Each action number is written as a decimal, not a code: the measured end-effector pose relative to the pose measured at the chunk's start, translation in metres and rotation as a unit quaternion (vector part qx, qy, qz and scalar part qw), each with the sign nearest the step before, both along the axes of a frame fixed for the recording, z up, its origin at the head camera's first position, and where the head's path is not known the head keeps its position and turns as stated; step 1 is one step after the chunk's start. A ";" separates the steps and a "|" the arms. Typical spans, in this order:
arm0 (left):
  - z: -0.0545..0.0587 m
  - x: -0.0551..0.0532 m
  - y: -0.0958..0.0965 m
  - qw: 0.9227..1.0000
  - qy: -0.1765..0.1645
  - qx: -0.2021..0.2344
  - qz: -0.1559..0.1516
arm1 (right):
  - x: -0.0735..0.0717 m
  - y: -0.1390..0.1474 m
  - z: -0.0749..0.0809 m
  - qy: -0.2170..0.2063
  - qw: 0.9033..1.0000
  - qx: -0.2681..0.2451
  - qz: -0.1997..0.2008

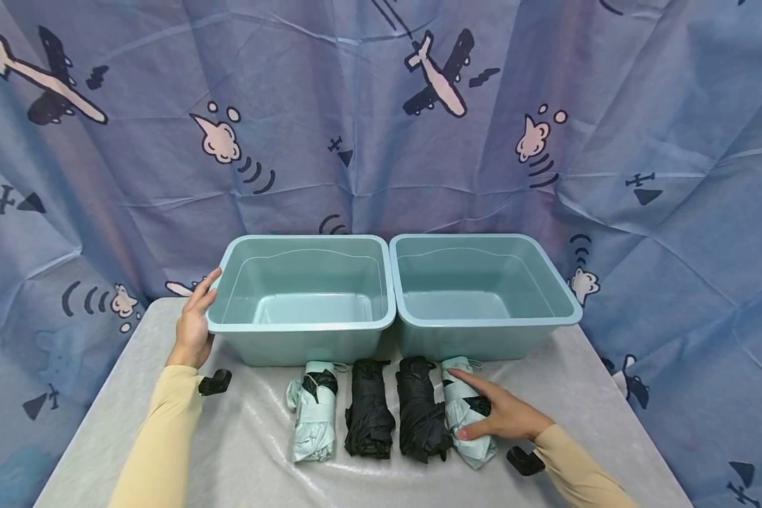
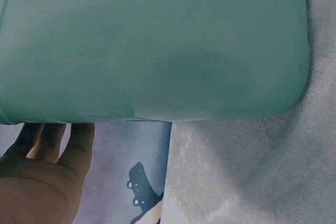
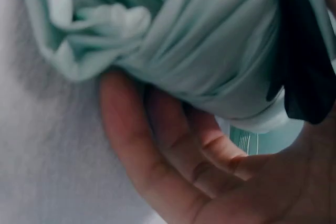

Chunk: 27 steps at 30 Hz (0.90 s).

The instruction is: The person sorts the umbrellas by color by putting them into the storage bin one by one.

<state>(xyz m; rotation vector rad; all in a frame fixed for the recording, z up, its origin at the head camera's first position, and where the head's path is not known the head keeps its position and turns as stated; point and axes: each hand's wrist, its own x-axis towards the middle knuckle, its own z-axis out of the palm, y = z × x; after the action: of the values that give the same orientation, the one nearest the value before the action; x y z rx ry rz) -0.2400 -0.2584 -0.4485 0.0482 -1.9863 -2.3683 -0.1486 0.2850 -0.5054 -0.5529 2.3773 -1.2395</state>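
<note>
My left hand (image 1: 193, 331) rests against the left side of a pale green plastic bin (image 1: 298, 346), its fingers mostly straight near the rim. In the left wrist view those fingers (image 2: 79, 142) touch the bin's wall. My right hand (image 1: 504, 413) holds a mint green folded umbrella (image 1: 476, 451) lying at the right end of a row. In the right wrist view its fingers (image 3: 131, 124) curl along the umbrella's crinkled fabric (image 3: 210, 40). To its left lie two black folded umbrellas (image 1: 419, 413) (image 1: 370, 413) and another mint folded umbrella (image 1: 315, 423).
A second pale green bin (image 1: 482, 339) stands beside the first, their rims close together. Both stand behind the umbrellas on a table with a pale cloth (image 1: 248, 458). A blue curtain (image 1: 368, 141) with printed airplanes hangs behind. Dark wrist devices (image 1: 216, 382) show near both wrists.
</note>
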 end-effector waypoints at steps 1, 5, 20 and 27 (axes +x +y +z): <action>0.000 0.000 0.000 1.000 -0.001 -0.001 0.001 | 0.000 -0.001 0.001 -0.006 1.000 -0.001 -0.002; -0.001 0.000 0.001 1.000 -0.003 -0.003 0.000 | 0.001 -0.002 0.001 -0.032 0.999 -0.007 -0.020; 0.001 0.001 0.001 1.000 -0.004 0.006 -0.001 | 0.014 0.012 0.003 -0.059 0.987 -0.074 -0.127; 0.001 0.001 0.001 1.000 -0.010 -0.002 0.005 | 0.027 0.014 0.026 -0.025 0.985 -0.116 -0.124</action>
<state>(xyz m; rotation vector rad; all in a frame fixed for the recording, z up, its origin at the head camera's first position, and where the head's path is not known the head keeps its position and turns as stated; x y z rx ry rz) -0.2390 -0.2572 -0.4473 0.0811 -1.9956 -2.3662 -0.1219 0.2992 -0.4791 -0.2933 2.3273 -1.6340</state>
